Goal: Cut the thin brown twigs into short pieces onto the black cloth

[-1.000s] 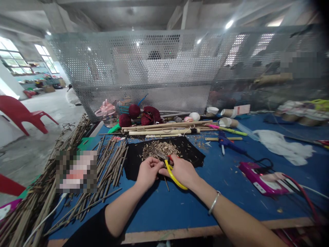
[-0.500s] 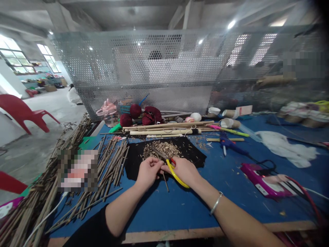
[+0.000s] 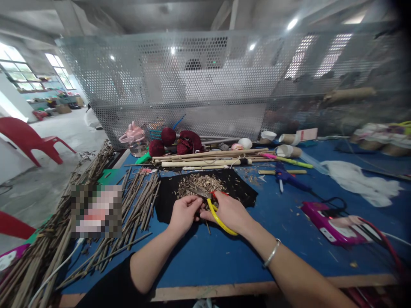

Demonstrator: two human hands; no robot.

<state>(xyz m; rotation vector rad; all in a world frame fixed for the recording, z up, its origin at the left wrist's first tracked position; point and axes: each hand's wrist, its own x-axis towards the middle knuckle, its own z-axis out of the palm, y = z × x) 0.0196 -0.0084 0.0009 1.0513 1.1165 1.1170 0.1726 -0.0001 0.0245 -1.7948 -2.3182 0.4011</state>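
Note:
My left hand (image 3: 184, 214) is closed in a pinch at the front edge of a black cloth (image 3: 167, 196). Its fingertips grip a thin twig (image 3: 208, 227), whose lower end sticks out toward me; the upper part is hidden by the fingers. My right hand (image 3: 229, 211) wraps around scissors (image 3: 221, 222) with yellow and red handles. Their metal blades point up and left, just above the left fingertips. Behind the blades, a heap of short cut twig pieces (image 3: 202, 182) lies on the cloth.
Cut sticks (image 3: 138, 205) and long dry branches (image 3: 48, 239) lie at left. Bamboo rods (image 3: 205, 162) and dark red balls (image 3: 168, 136) line the back. To the right are a blue glue gun (image 3: 289, 177), a magenta power strip (image 3: 334, 226) and a white plastic bag (image 3: 359, 182).
The right fingers have shifted on the scissors, and more of the yellow handle shows between them. Less of the twig shows below the hands. The left hand has hardly moved.

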